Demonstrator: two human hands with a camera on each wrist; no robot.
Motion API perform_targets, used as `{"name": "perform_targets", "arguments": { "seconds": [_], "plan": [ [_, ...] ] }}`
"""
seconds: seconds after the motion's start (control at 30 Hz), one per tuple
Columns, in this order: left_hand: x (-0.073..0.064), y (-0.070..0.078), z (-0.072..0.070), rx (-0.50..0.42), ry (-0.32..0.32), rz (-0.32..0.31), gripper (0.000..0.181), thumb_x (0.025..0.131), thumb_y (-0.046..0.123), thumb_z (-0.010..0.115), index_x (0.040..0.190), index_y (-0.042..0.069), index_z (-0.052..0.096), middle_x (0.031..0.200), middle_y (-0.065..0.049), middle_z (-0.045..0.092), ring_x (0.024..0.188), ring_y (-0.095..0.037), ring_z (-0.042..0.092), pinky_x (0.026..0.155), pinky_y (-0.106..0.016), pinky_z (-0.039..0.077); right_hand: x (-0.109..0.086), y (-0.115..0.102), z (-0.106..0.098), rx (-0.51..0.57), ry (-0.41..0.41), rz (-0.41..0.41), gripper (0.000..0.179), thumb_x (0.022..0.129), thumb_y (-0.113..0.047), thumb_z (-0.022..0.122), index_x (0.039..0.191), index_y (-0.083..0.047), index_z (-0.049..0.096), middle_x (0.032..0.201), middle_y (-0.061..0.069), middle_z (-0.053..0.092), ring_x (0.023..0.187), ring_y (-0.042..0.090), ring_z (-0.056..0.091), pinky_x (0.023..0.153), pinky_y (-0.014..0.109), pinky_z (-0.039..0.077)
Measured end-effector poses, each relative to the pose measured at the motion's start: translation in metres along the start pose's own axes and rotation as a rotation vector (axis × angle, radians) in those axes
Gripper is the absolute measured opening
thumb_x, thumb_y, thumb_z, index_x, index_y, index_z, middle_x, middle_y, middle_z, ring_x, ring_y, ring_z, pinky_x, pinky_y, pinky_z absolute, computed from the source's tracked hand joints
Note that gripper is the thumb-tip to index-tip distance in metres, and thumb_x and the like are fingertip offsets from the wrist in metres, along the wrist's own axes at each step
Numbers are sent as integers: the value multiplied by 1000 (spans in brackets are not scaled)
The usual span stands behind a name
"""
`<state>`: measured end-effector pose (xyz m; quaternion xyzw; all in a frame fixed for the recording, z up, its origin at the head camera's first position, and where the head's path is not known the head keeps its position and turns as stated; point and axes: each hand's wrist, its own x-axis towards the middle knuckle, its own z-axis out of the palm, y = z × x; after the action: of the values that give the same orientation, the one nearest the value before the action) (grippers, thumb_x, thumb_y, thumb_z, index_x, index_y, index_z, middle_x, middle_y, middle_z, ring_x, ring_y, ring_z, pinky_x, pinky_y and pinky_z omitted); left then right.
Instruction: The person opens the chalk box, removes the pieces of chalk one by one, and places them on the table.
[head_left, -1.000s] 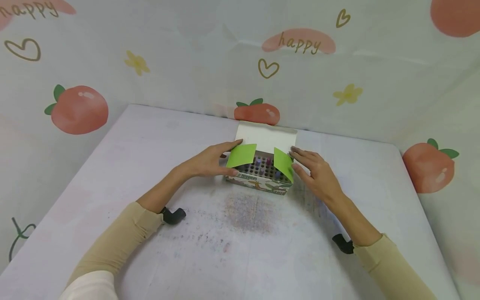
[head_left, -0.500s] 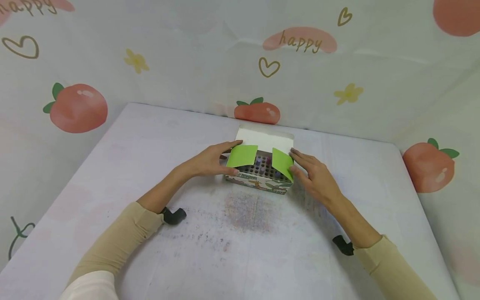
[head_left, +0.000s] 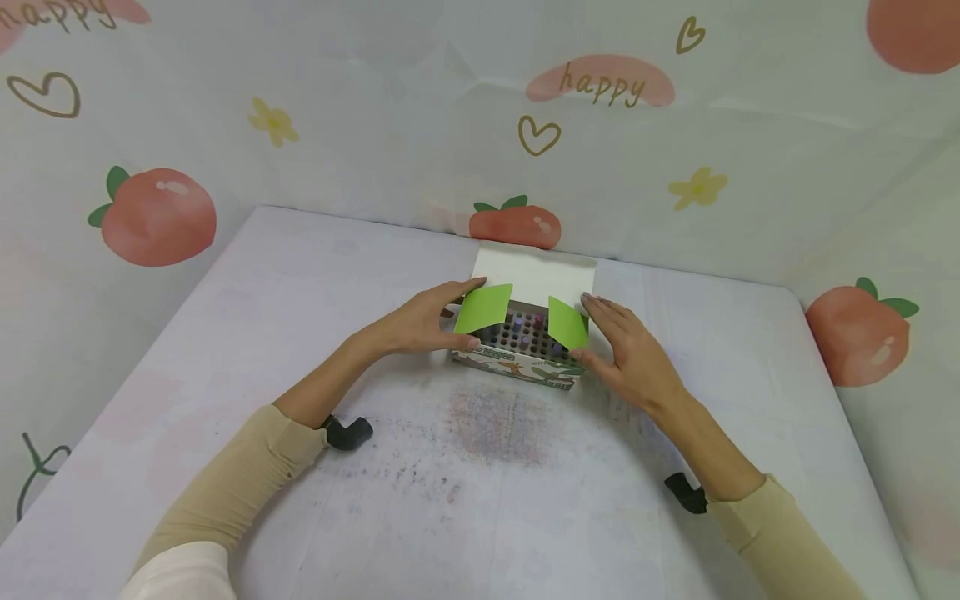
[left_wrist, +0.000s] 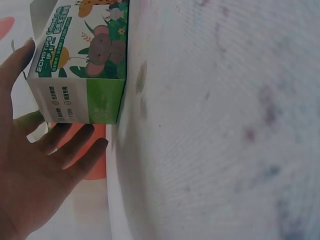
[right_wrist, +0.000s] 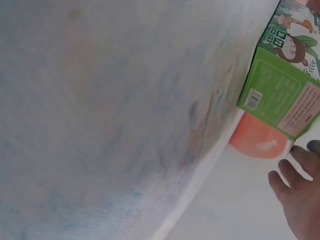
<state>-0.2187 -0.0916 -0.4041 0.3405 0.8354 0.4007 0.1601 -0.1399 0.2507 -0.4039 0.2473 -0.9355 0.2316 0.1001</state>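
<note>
Item: one cardboard box (head_left: 517, 367), printed with animals, on the table toward its far side, between the two hands; white-lined lid (head_left: 534, 275) raised at the back, left green flap (head_left: 483, 308) and right green flap (head_left: 568, 323) up at either end. Inside, a holed insert with a few purplish sticks (head_left: 518, 324); the flaps cover its ends, so the full count cannot be told. Front lettering too small to read from the head; the left wrist view crops the box at the top, the right wrist view at the right edge, where a green end panel (right_wrist: 275, 92) shows a barcode.

Left hand (head_left: 416, 322): thumb and fingers spread wide about the box's left end, thumb at the front edge; lower fingers mostly hidden from the head. Right hand (head_left: 633, 352): fingers extended beside the right flap, gripping nothing; exact contact unclear, and cropped in its wrist view.

Beige sleeves (head_left: 232, 475), cut off below; black fitting (head_left: 348, 433) at each wrist, partly concealed.

Surface: whitish table (head_left: 360, 533), a grey-purple smudge before the box, scattered dark specks.

Room: pale backdrop (head_left: 375, 100), faintly creased; printed peaches, yellow flowers, outlined hearts, "happy" lettering, the upper-left word cropped.
</note>
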Motion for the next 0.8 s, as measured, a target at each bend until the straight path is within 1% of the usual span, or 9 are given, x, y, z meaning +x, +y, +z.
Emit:
{"name": "perform_targets", "arguments": {
  "seconds": [0.13,0.3,0.47,0.57,0.7,0.8],
  "plan": [
    [0,1,-1,7,6,1,94,85,39,78,159,19,23,157,-7,34,134,-26,44,107,-42,47,1,-1,0,-25,-8,-33,78,93,-46,67,154,-9,36,150,15,46,142,34,35,110,58,38],
    [-2,2,-5,16,25,9,94,86,40,78,159,20,23,157,-7,33,135,-25,43,107,-42,46,1,-6,-2,-32,7,-40,75,92,-40,70,152,-6,39,147,17,49,140,36,38,109,58,40],
    [-7,2,-11,-1,69,32,92,86,37,78,159,19,25,159,-4,31,142,-26,35,112,-44,41,2,-9,-7,-7,58,-61,72,92,-29,70,152,-5,38,148,17,48,138,35,40,109,58,39],
    [-8,3,-15,-9,100,54,91,86,32,80,158,17,27,159,-2,32,145,-23,31,114,-45,39,3,-8,-11,14,91,-92,75,89,-23,70,154,-6,35,150,15,46,136,35,42,109,57,39],
    [-9,5,-19,-30,127,71,90,85,25,81,157,13,29,159,-4,32,145,-21,30,114,-46,38,3,-8,-14,25,145,-131,82,85,-20,70,156,-9,30,154,11,42,134,36,45,108,55,40],
    [-10,6,-21,-47,149,66,91,84,17,82,157,9,28,160,-8,29,146,-24,29,115,-47,37,4,-8,-16,17,195,-176,83,83,-20,66,157,-8,29,158,9,36,136,35,43,111,49,40]
  ]
}}
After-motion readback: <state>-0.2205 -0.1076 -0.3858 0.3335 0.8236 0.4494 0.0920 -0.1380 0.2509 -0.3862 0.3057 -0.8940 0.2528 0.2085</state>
